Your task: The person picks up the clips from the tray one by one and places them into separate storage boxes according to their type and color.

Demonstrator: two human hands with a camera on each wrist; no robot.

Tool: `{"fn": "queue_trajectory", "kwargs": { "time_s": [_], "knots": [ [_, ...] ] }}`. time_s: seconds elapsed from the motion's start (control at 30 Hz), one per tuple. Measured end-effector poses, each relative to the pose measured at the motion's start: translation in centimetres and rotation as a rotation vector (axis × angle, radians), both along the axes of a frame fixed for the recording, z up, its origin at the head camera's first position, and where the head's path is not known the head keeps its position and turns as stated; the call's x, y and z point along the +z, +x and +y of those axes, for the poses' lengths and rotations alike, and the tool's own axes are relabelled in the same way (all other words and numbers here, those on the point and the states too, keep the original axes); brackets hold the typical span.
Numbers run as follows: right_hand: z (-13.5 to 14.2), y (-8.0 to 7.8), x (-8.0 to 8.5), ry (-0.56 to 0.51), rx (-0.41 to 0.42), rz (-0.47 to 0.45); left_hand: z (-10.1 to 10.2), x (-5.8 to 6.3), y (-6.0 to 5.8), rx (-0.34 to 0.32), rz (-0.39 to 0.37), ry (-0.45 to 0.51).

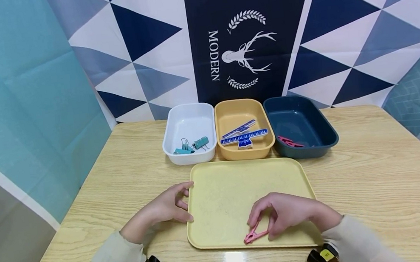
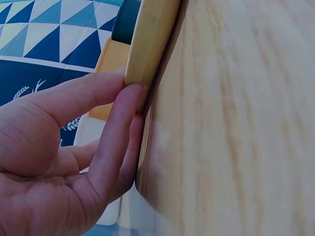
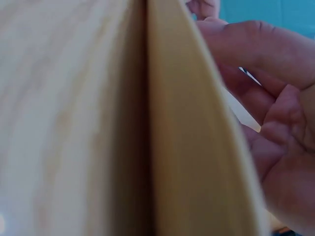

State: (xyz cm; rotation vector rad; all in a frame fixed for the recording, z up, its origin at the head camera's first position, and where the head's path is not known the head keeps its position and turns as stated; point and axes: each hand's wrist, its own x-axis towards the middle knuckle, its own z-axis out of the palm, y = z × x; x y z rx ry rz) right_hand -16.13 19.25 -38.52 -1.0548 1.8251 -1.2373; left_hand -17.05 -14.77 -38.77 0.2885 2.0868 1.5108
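My right hand (image 1: 289, 212) is over the near right part of the yellow tray (image 1: 232, 192), pinching a pink clothespin (image 1: 257, 235) between thumb and fingertips. The clothespin's handles spread towards the hand, and its nose points left, close over the tray. In the right wrist view the tray's side wall (image 3: 192, 128) covers the clothespin and part of the hand (image 3: 285, 118). My left hand (image 1: 168, 204) rests at the tray's left edge with relaxed fingers. Up close in the left wrist view, its thumb and fingertips (image 2: 132, 93) touch the tray's rim (image 2: 147, 46).
Behind the tray stand three bins side by side. The white bin (image 1: 189, 118) holds teal binder clips (image 1: 192, 145), the orange bin (image 1: 236, 107) blue piano-key clips (image 1: 244, 136), and the dark blue bin (image 1: 296, 115) pink clothespins (image 1: 289, 141). A patterned cloth (image 1: 155, 47) hangs behind.
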Motion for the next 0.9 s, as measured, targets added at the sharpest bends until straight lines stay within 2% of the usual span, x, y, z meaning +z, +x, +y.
{"fn": "queue_trajectory", "kwargs": {
  "time_s": [0.2,0.3,0.57,0.9],
  "knots": [
    [-0.9,0.6,-0.1,0.023,-0.027,0.154,0.0,-0.2,-0.1,0.005,-0.002,0.001],
    [-1.2,0.7,0.0,0.036,-0.037,0.182,0.0,-0.1,-0.1,0.007,-0.002,0.004],
    [-1.0,0.5,0.0,0.07,-0.128,0.139,0.0,-0.2,0.0,0.001,0.0,0.01],
    [-0.6,0.4,0.5,0.136,-0.38,-0.032,-0.1,0.4,0.3,-0.016,0.032,0.0]
  ]
}}
